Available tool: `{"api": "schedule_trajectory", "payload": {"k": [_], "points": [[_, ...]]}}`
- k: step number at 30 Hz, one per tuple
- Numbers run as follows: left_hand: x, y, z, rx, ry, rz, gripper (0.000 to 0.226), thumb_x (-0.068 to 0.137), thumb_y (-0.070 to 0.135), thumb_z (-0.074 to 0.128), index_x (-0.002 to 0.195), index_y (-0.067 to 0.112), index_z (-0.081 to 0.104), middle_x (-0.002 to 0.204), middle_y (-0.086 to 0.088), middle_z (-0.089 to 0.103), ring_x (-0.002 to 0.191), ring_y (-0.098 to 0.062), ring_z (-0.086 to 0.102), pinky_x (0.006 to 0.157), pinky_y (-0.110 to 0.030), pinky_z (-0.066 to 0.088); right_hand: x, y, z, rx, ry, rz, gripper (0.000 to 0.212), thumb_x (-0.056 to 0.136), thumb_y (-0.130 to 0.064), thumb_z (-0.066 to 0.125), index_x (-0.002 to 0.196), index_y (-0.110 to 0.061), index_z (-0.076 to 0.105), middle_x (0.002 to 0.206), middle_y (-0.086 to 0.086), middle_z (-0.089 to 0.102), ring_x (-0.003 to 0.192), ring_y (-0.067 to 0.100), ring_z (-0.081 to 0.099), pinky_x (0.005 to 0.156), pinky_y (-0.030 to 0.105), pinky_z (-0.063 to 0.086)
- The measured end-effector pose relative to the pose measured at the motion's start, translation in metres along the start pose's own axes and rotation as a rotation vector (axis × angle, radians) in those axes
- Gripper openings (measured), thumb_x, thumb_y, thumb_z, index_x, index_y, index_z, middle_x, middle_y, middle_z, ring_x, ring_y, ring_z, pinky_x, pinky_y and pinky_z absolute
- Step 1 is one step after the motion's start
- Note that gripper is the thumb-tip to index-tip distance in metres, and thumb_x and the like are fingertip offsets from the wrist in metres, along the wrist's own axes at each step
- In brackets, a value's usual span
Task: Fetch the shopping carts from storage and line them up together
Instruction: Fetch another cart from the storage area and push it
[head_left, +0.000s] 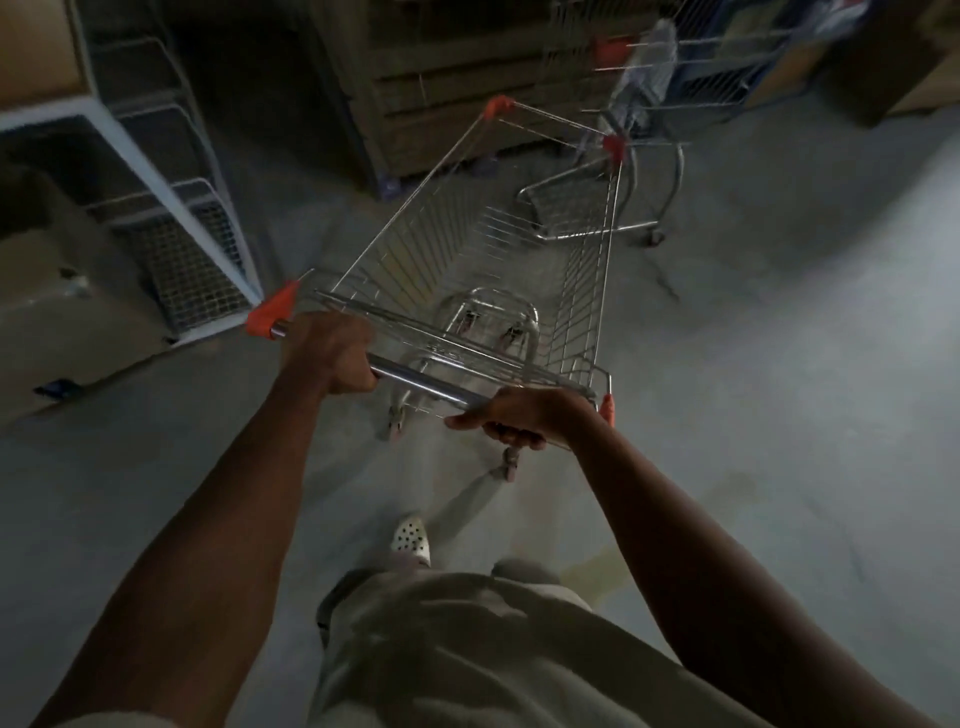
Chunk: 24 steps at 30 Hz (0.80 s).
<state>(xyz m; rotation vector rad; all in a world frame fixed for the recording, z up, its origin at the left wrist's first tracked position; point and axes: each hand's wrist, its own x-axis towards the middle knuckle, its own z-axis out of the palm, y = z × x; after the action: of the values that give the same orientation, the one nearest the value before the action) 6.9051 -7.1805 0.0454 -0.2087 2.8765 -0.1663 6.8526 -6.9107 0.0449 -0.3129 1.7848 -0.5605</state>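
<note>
Both hands on the bar here: the left grip (332, 358) is wrapped over the handle (426, 384) close to its orange end cap, fingers curled round the tube. The right grip (524, 418) clamps the other end, thumb lying along the bar and fingers tucked under. Set wide apart like that, they give steering leverage, I'd say, which a cart on swivel wheels needs.

The cart (582, 291) stands on the grey floor (753, 364) straight in front of the person, basket empty, nose pointing up and to the right. And there's the reason for that heading: a second cart (678, 166) waits just beyond the nose. It's blurred, so I can't tell exactly how it's angled. The two are apart, not yet nested.

A white wire rack (171, 197) and a cardboard box (52, 312) stand to the left, with a stack of brown crates (441, 104) behind. It's a narrow lane, and the orange cap passes close by the rack's corner. One pale shoe (410, 538) shows below the handle.

My read is that fetching is under way and lining up comes next. That calls for squaring the nose to the other cart's rear; come in crooked and the baskets could jam rather than slide together
</note>
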Motion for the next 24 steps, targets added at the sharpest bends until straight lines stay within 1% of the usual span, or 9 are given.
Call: {"api": "schedule_trajectory", "payload": {"k": [5,7,9,11,14,16,18,21,24], "points": [[0.106,-0.018,-0.028,0.044,-0.018,0.169,0.031,0.059,0.048,0.066,0.078,0.024,0.064,0.094,-0.003,0.074,0.094,-0.029,0.070,0.080,-0.034,0.050,0.029,-0.030,-0.051,0.138,0.092,0.061,0.056,0.079,-0.075,0.068,0.063,-0.025,0.051,0.057,-0.007,0.045,0.044,0.009,0.033,0.045,0.023,0.026],[0.146,-0.017,-0.043,0.035,-0.028,0.235,0.031,0.062,0.046,0.072,0.066,0.025,0.050,0.092,-0.002,0.073,0.093,-0.030,0.070,0.074,-0.032,0.048,0.041,-0.036,-0.074,0.181,0.147,0.079,0.058,0.075,-0.079,0.069,0.064,-0.024,0.050,0.058,-0.005,0.044,0.044,0.011,0.032,0.046,0.024,0.025],[0.185,-0.013,-0.054,0.032,-0.020,0.274,0.041,0.064,0.044,0.077,0.062,0.026,0.040,0.090,-0.002,0.072,0.092,-0.031,0.069,0.069,-0.032,0.041,0.052,-0.040,-0.096,0.246,0.179,0.075,0.058,0.075,-0.078,0.069,0.064,-0.024,0.050,0.057,-0.005,0.043,0.042,0.011,0.031,0.046,0.025,0.024],[0.225,-0.008,-0.062,0.035,0.000,0.307,0.039,0.061,0.042,0.078,0.064,0.026,0.042,0.088,-0.002,0.071,0.089,-0.031,0.069,0.067,-0.032,0.038,0.064,-0.039,-0.120,0.350,0.179,0.054,0.056,0.080,-0.072,0.070,0.063,-0.023,0.050,0.055,-0.005,0.041,0.041,0.011,0.030,0.045,0.024,0.024],[0.288,0.005,-0.076,0.039,0.024,0.354,0.036,0.053,0.041,0.074,0.063,0.024,0.044,0.079,-0.001,0.068,0.079,-0.032,0.068,0.066,-0.032,0.041,0.074,-0.039,-0.159,0.468,0.185,0.011,0.053,0.085,-0.067,0.069,0.064,-0.024,0.048,0.058,-0.004,0.039,0.044,0.010,0.032,0.047,0.025,0.027],[0.327,0.017,-0.088,0.019,0.073,0.437,0.029,0.049,0.039,0.068,0.060,0.023,0.046,0.073,-0.004,0.066,0.075,-0.033,0.066,0.065,-0.034,0.038,0.080,-0.038,-0.189,0.544,0.169,0.000,0.051,0.088,-0.067,0.065,0.067,-0.024,0.047,0.060,-0.004,0.039,0.046,0.010,0.035,0.048,0.024,0.029],[0.362,0.031,-0.097,0.022,0.146,0.530,0.021,0.046,0.038,0.061,0.058,0.020,0.056,0.071,-0.008,0.066,0.074,-0.035,0.064,0.069,-0.037,0.042,0.079,-0.036,-0.216,0.622,0.139,-0.003,0.050,0.093,-0.064,0.061,0.068,-0.024,0.045,0.060,-0.004,0.037,0.046,0.009,0.035,0.047,0.022,0.029],[0.422,0.059,-0.113,0.103,0.160,0.572,0.026,0.048,0.036,0.072,0.064,0.017,0.067,0.073,-0.009,0.070,0.075,-0.036,0.067,0.068,-0.035,0.040,0.078,-0.029,-0.256,0.725,0.164,-0.041,0.047,0.097,-0.057,0.060,0.069,-0.022,0.043,0.057,-0.006,0.040,0.043,0.007,0.036,0.043,0.018,0.031],[0.474,0.099,-0.131,0.196,0.106,0.612,0.031,0.053,0.043,0.072,0.071,0.018,0.072,0.082,-0.009,0.074,0.082,-0.035,0.069,0.075,-0.035,0.047,0.080,-0.017,-0.293,0.754,0.255,-0.089,0.041,0.096,-0.050,0.065,0.075,-0.019,0.051,0.064,-0.003,0.046,0.047,0.007,0.042,0.046,0.022,0.037]]}}
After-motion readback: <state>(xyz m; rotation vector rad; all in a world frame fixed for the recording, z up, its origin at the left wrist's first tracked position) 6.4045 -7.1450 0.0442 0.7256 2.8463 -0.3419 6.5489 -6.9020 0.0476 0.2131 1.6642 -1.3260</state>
